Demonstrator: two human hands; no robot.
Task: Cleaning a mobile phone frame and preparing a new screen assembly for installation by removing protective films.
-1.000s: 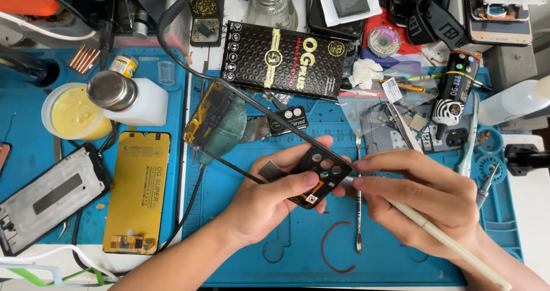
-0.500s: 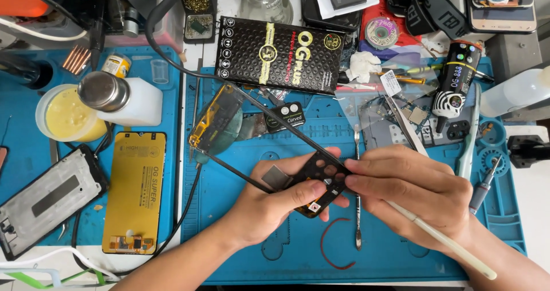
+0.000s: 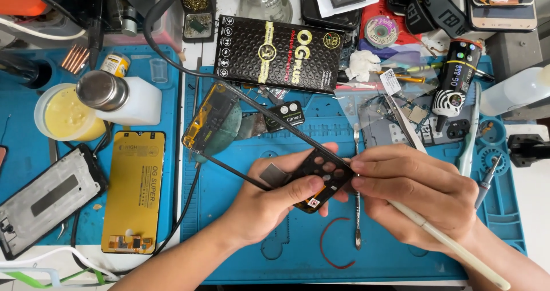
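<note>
Over the middle of the blue mat, both hands meet on a thin black phone frame whose far end reaches up and left toward a yellow flex panel. The left hand is closed on the frame's near end, thumb lying across the camera-hole plate, so the frame sits tilted just above the mat rather than flat on it. The right hand pinches the same corner with its fingertips while a white stick tool is tucked in its palm and runs out toward the lower right. A metal spudger lies on the mat just under the hands, and a red wire loop rests nearby.

By the look of it, the step in hand is working at the camera end of the frame, peeling or picking something off the plate. The next move seems to call for a steady left grip so that the thin rails do not bend, and a light, precise pull from the right fingertips close to the plate's edge.

Off to the left lie a gold screen and a grey back plate, well apart from the hands.
</note>
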